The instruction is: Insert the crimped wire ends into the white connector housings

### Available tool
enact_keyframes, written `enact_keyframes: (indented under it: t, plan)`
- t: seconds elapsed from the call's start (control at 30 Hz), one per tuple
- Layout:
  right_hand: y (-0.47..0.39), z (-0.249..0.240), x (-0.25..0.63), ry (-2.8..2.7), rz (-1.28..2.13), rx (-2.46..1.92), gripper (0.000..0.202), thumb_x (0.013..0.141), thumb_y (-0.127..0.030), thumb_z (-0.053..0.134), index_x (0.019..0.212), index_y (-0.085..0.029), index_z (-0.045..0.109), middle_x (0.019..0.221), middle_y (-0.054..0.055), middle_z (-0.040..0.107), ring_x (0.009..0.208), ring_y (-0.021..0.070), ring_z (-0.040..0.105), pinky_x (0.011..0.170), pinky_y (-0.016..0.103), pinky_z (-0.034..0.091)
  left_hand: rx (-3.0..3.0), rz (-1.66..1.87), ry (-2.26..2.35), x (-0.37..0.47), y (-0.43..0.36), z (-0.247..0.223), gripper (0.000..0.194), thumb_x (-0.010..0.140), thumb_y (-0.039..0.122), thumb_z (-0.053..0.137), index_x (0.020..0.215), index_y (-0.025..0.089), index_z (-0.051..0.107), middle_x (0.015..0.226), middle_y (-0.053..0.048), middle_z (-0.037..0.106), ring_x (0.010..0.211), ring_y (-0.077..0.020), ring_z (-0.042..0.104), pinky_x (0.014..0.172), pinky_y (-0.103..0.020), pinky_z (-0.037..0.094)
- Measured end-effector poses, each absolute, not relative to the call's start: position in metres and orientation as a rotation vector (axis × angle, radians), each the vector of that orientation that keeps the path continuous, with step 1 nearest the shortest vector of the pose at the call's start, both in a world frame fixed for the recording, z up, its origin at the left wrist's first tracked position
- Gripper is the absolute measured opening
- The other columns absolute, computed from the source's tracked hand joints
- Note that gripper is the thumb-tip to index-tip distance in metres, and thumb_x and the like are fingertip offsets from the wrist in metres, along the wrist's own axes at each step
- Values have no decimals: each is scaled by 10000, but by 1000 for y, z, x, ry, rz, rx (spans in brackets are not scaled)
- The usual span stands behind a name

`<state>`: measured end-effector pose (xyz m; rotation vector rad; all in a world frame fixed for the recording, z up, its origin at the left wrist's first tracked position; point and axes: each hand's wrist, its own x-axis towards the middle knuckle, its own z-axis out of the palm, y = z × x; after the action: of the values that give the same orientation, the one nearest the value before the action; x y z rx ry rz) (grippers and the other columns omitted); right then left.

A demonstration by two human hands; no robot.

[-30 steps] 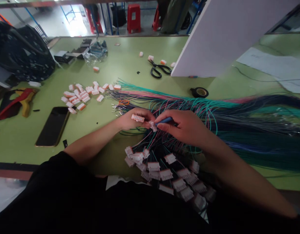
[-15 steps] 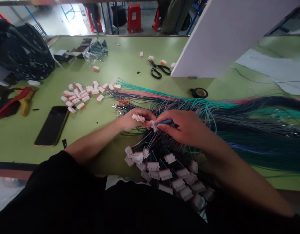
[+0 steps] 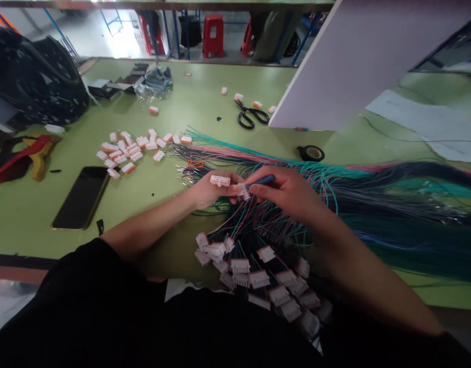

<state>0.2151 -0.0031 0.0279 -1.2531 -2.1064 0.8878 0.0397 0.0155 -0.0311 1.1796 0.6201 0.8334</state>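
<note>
My left hand is closed on a white wire connector, held at its fingertips. A second connector, white with an orange edge, rests against the fingers of the same hand. In my right hand is a small blue-handled tool, its front end at the held connector; the tip is too small to make out. Pink and green wires run down below the hands. Nearer my body lies a cluster of wired white connectors.
Loose connectors lie left of the wire bundles. A phone, red-and-yellow tool, black scissors and black tape roll are around. An upright white panel stands at the back right.
The connector in my left hand's fingertips has turned slightly, and the other connector in that hand has tilted more level. My right hand has shifted a little, with the tool angled more upward.
</note>
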Motion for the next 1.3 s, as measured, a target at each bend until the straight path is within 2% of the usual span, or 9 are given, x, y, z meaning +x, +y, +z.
enact_keyframes:
  t: [0.07, 0.17, 0.27, 0.4, 0.7, 0.9, 1.0, 1.17, 1.3]
  plan:
    - [-1, 29, 221, -2099, 943, -1299, 120, 736, -279, 568, 782, -191, 636, 635, -12, 650, 537, 115, 584, 533, 238, 429, 1307, 747, 640, 38, 15, -26, 312, 665, 337, 725, 843, 105, 615, 663, 7, 606, 525, -63, 528, 524, -211, 427]
    - [-1, 33, 229, -2250, 740, -1367, 95, 720, -243, 574, 752, -202, 654, 682, -3, 678, 610, 136, 615, 584, 251, 442, 1525, 637, 637, 36, 15, -20, 225, 736, 293, 654, 868, 114, 617, 650, 20, 586, 546, -66, 530, 540, -203, 417]
    - [-2, 35, 231, -2488, 488, -1334, 148, 760, -228, 532, 775, -209, 679, 764, 15, 708, 702, 157, 635, 640, 263, 441, 1667, 611, 659, 36, 16, -20, 164, 764, 272, 615, 821, 118, 619, 656, 18, 585, 545, -66, 532, 552, -204, 416]
    - [-3, 32, 228, -2647, 336, -1223, 228, 819, -224, 468, 809, -180, 692, 809, 51, 720, 757, 176, 644, 666, 272, 437, 1644, 617, 667, 35, 16, -22, 150, 782, 265, 601, 824, 123, 626, 628, 14, 604, 551, -74, 568, 569, -203, 425]
    - [-2, 18, 218, -2673, 260, -1199, 201, 810, -194, 478, 796, -190, 679, 766, 38, 704, 715, 162, 624, 640, 257, 407, 1294, 686, 737, 37, 8, -28, 264, 662, 325, 728, 746, 97, 624, 542, 0, 611, 486, -101, 585, 520, -216, 438]
    - [1, 7, 210, -2712, 167, -1275, 204, 816, -177, 463, 797, -129, 661, 781, 102, 694, 723, 190, 617, 640, 274, 396, 1249, 753, 826, 42, 7, -31, 353, 603, 414, 752, 674, 104, 600, 501, 18, 590, 437, -91, 560, 481, -204, 398]
    - [7, 6, 210, -2657, 223, -1265, 200, 813, -185, 474, 829, -138, 669, 808, 90, 700, 740, 179, 619, 648, 265, 400, 1289, 788, 810, 41, 10, -34, 360, 619, 434, 731, 691, 111, 590, 501, 23, 585, 438, -92, 558, 479, -203, 384]
    - [12, 12, 219, -2453, 542, -1220, 179, 779, -203, 526, 829, -197, 697, 753, 8, 703, 692, 134, 628, 618, 231, 413, 1448, 764, 777, 40, 14, -37, 187, 714, 297, 649, 713, 129, 566, 486, 33, 579, 463, -85, 541, 499, -198, 378]
    - [13, 13, 221, -2383, 652, -1231, 154, 741, -201, 554, 755, -208, 707, 647, -21, 676, 571, 109, 606, 571, 224, 415, 1472, 748, 813, 42, 13, -39, 87, 732, 212, 600, 730, 140, 551, 487, 51, 564, 456, -79, 522, 489, -195, 358]
